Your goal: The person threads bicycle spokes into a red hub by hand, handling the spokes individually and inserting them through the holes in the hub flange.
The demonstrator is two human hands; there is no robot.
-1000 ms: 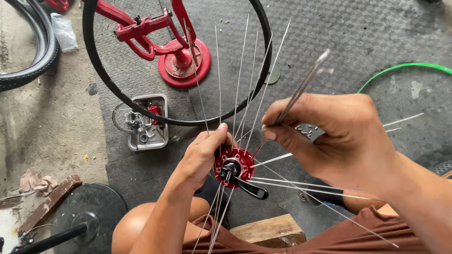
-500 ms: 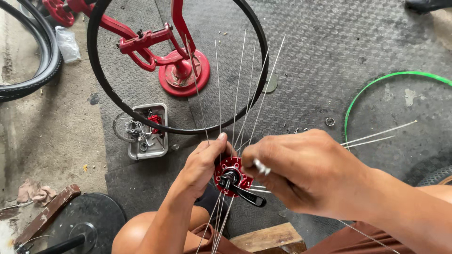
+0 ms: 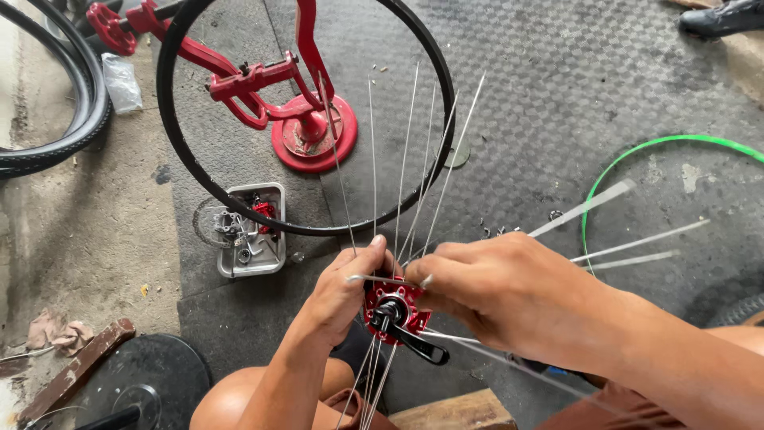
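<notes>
Only two things here count as packaging. A small clear plastic bag (image 3: pixel 122 81) lies crumpled on the bare concrete floor at the upper left, just beside a black tyre (image 3: pixel 76 103); what it holds cannot be made out. Lower down, a shallow white rectangular tray (image 3: pixel 274 259) sits at the edge of the dark mat, holding small metal and red parts. No labels, signs or screens show.

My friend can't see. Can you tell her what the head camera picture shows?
Two bare hands, left hand and right hand, thread a thin silver metal spoke into a red metal wheel hub. Beyond them, a black round wheel rim sits in a red metal stand.
</notes>
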